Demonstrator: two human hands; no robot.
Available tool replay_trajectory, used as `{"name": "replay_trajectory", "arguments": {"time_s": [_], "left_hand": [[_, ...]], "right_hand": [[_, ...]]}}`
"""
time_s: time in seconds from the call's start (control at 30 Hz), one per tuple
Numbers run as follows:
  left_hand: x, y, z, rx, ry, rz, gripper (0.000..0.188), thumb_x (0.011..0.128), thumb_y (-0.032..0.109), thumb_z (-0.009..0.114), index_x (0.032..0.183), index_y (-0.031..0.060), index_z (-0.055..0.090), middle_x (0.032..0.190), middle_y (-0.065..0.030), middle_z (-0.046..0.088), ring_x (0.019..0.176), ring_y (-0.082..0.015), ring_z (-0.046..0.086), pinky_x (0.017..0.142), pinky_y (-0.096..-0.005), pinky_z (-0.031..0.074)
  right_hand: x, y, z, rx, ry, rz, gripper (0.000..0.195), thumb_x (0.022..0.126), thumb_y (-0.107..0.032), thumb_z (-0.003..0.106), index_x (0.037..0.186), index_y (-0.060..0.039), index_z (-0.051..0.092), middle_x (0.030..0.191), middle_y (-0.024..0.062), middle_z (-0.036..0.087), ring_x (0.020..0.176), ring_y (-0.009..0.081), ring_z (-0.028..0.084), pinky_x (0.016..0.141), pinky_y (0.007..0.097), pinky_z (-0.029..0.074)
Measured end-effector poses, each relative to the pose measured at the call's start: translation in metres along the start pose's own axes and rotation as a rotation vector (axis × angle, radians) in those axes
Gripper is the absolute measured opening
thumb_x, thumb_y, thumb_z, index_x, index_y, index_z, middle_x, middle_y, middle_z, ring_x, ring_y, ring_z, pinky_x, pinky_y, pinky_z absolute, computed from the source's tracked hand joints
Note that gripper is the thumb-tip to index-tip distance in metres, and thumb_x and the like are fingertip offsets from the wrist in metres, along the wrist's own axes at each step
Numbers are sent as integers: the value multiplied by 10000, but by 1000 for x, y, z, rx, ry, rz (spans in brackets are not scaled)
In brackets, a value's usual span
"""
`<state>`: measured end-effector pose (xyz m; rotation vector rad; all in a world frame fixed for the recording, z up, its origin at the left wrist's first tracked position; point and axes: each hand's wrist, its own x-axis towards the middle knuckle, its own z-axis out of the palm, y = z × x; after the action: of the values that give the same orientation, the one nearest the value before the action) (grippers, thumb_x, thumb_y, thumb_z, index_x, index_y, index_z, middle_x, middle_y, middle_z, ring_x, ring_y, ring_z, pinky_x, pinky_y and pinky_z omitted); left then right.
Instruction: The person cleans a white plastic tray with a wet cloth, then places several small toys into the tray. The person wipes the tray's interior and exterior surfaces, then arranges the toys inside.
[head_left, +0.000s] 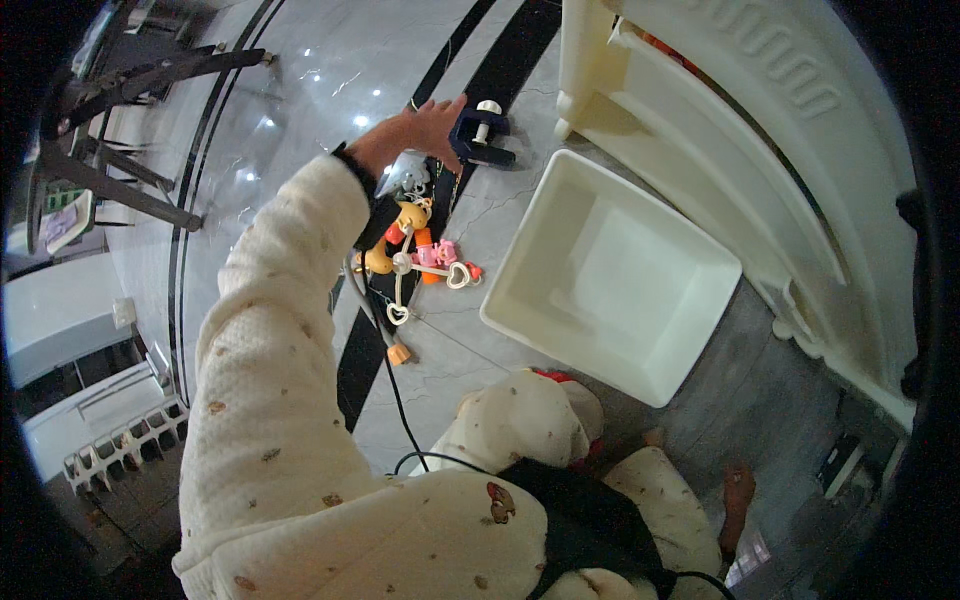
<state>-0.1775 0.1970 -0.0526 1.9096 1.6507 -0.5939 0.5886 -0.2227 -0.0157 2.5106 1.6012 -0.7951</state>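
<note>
My left hand (437, 129) reaches out over the tiled floor, its fingers around one side of a dark blue clamp (469, 135) with a white screw knob. Below the wrist lies a heap of toy parts, including white arms with heart-shaped ends (402, 262), a yellow animal figure (412, 216) and a pink figure (435, 253). Beside the hand is a clear plastic bag (407, 174), partly covered by the wrist. To the right stands a white plastic bin (615, 277), with nothing in it. My right hand cannot be made out.
A large cream plastic furniture piece (697, 135) curves along the right side, close to the bin. A grey hose with an orange end (398, 353) and a black cable (396, 397) run near my left arm. Dark furniture legs (142, 187) stand at the left.
</note>
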Motion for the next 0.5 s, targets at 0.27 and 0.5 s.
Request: {"name": "replay_trajectory", "arguments": {"time_s": [0.27,0.5], "left_hand": [[50,-25,2,343,102,-17,1319,469,347,916,1489,158,101,1379,-133,448,1300,-306,377,984,-558,330],[55,-29,56,296,353,92,1189,480,228,908,1446,190,215,1316,-98,490,1226,-311,454,981,-589,326]], "right_hand": [[-44,10,4,-355,-403,210,294,913,-203,560,1162,-49,586,1165,141,588,1069,257,556,922,408,458],[-35,-16,10,-280,-464,182,346,912,-235,543,1200,-44,552,1183,133,576,1094,254,548,940,404,446]]}}
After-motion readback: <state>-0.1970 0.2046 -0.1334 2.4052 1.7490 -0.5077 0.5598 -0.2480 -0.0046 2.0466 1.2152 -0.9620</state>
